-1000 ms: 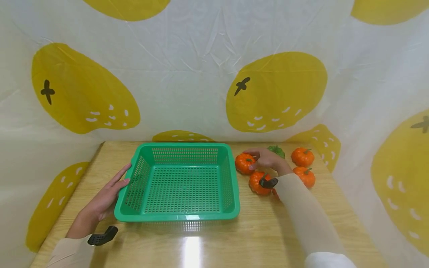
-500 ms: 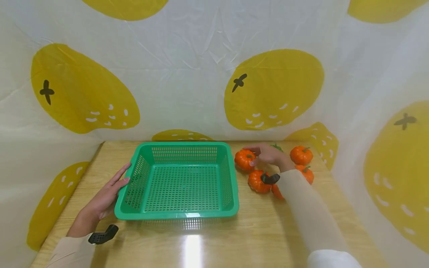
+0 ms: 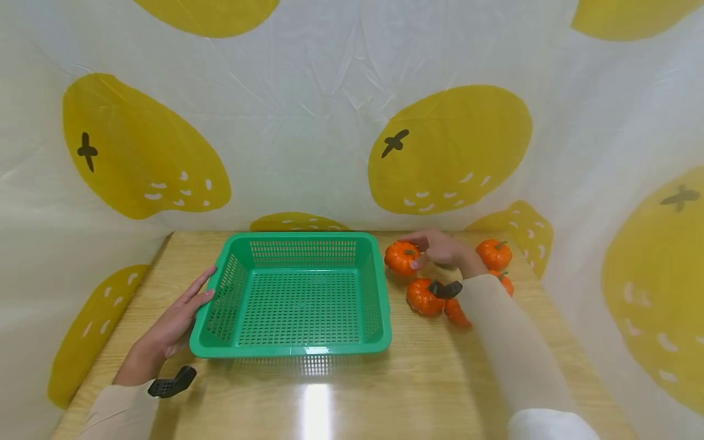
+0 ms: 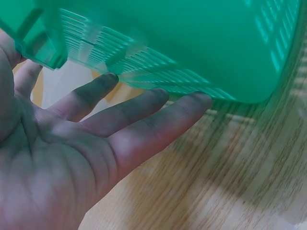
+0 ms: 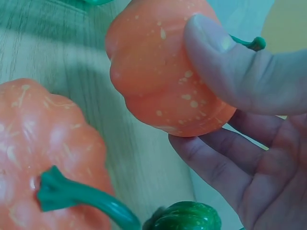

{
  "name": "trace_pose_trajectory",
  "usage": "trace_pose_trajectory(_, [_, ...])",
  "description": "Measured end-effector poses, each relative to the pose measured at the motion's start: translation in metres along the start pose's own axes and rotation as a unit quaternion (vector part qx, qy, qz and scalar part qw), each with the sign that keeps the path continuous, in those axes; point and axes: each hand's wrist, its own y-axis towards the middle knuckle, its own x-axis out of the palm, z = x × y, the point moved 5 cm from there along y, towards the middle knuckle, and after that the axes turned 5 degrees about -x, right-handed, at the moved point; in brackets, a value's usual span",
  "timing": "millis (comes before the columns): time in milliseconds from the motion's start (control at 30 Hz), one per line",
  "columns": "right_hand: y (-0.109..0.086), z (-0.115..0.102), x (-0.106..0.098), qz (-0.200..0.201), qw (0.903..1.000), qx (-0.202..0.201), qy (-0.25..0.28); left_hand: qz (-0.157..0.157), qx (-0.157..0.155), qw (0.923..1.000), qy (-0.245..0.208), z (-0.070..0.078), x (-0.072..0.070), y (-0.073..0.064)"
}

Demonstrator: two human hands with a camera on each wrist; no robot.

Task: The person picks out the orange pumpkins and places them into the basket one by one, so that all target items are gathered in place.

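My right hand (image 3: 442,249) pinches a small orange pumpkin (image 3: 401,258) beside the basket's right rim. In the right wrist view its thumb (image 5: 216,52) presses the pale-flecked side near the green stem, with fingertips under the pumpkin. My left hand (image 3: 178,321) is at the left side of a green perforated basket (image 3: 291,351). In the left wrist view its fingers (image 4: 158,120) stretch out fairly straight against the basket's slotted outer wall. Nothing lies on the basket's mesh floor. Another orange pumpkin (image 3: 425,297) sits just nearer than the held one.
Further orange pumpkins stand to the right, one at the back (image 3: 494,253) and one partly behind the sleeve (image 3: 505,282). Another (image 3: 456,313) shows beside the forearm. A glossy green vegetable (image 5: 189,216) shows in the right wrist view. A lemon-print sheet (image 3: 308,153) hangs behind the wooden table (image 3: 258,403).
The right hand and its pumpkin have shifted slightly up in view, away from the nearer pumpkin. The green vegetable is now hidden behind the hand in the head view. The left hand stays put.
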Motion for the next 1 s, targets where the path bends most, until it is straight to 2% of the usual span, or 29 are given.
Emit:
trace_pose_trajectory(367, [-0.002,-0.018,-0.008,-0.014,0.9998,-0.010,-0.013,-0.002,0.000,1.0000,0.008,-0.001,0.000,0.000])
trace_pose_trajectory(700, [-0.004,-0.028,-0.012,-0.014,0.9996,-0.010,-0.023,0.017,-0.010,0.9994,0.027,-0.002,-0.001,0.000])
trace_pose_trajectory(833, [-0.005,-0.034,-0.014,-0.013,0.9997,-0.016,-0.014,0.021,-0.014,0.9993,0.029,-0.003,-0.001,0.000])
trace_pose_trajectory(1000, [-0.006,-0.041,-0.016,-0.011,0.9997,-0.020,0.006,0.009,-0.002,0.9997,0.023,-0.002,-0.001,0.002])
